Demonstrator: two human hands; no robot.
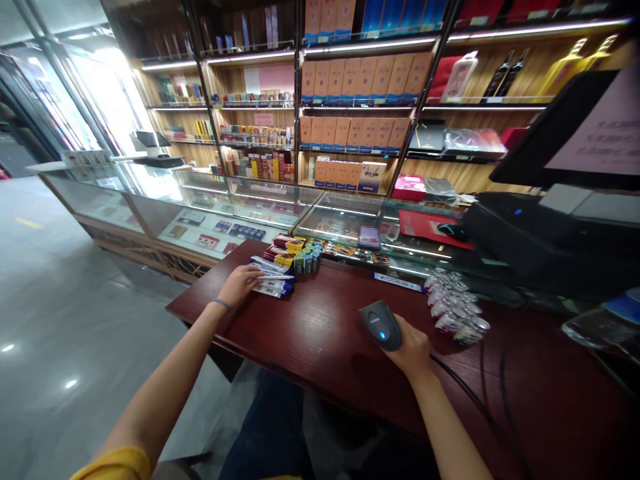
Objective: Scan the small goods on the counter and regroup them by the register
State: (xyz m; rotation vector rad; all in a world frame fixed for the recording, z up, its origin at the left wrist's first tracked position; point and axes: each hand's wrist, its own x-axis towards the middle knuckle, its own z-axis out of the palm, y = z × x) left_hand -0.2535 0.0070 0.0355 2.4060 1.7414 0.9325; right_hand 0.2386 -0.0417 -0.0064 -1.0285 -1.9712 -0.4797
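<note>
My right hand [413,350] is wrapped around a dark barcode scanner [381,325] held above the table, a blue light glowing on its top. At the left, my left hand [241,285] pinches the end of a thin blue-and-white packet [275,277], seen nearly edge-on. Under and around it lie more blue-and-white packets [273,289] in a loose pile. Just behind them sit red and yellow packets [286,252], with a cluster of small green-topped cylinders [309,259] beside them. The print on the packets is too small to read.
Several small silver-topped containers [453,307] stand in rows at the right of the dark red table [320,333]. A blue-and-white strip [399,283] lies near the back edge. A black cable [465,383] trails rightward. Behind are a glass display counter [240,207] and a monitor [565,133].
</note>
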